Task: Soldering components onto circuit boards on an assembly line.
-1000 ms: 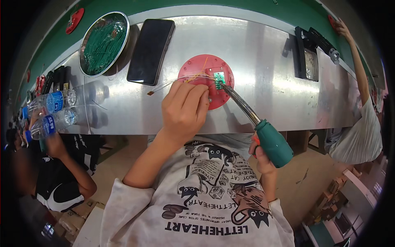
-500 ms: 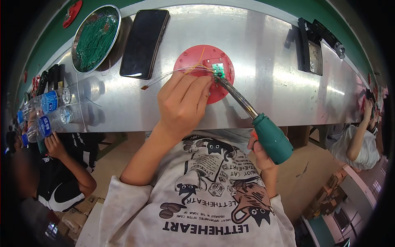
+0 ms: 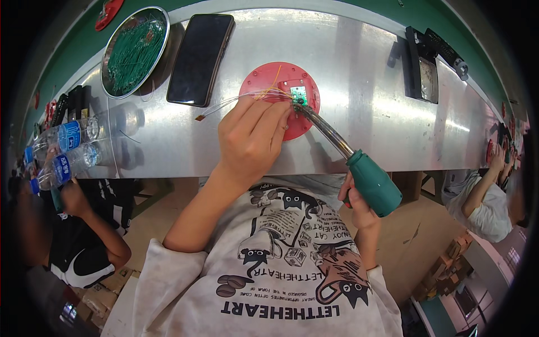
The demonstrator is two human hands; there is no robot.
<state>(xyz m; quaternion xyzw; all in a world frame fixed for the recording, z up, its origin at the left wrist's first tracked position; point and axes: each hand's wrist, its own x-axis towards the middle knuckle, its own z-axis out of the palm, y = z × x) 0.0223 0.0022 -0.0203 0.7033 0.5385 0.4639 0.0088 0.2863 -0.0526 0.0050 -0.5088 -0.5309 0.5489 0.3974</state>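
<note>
A round red plastic disc (image 3: 303,126) lies on the metal bench, with a small green circuit board (image 3: 299,94) fixed on it. My left hand (image 3: 250,132) rests over the disc's left part, its fingertips pinched at the board's lower edge; thin white wires (image 3: 227,102) run out to the left from under them, and a yellow wire (image 3: 276,77) stands above. What exactly the fingertips pinch is hidden. My right hand (image 3: 359,209) is closed around the green handle of a soldering iron (image 3: 373,182). The iron's metal shaft slants up-left, its tip at the board beside my left fingertips.
A black phone (image 3: 200,60) and a metal bowl (image 3: 163,53) of green wires (image 3: 135,56) are at the back left. Plastic bottles (image 3: 70,136) lie at the left. At the back right stands a black soldering stand (image 3: 421,66). Other people sit at both sides.
The iron's handle has shifted slightly up and right, and my right hand with it. Its tip stays at the board. My left hand holds nearly the same place.
</note>
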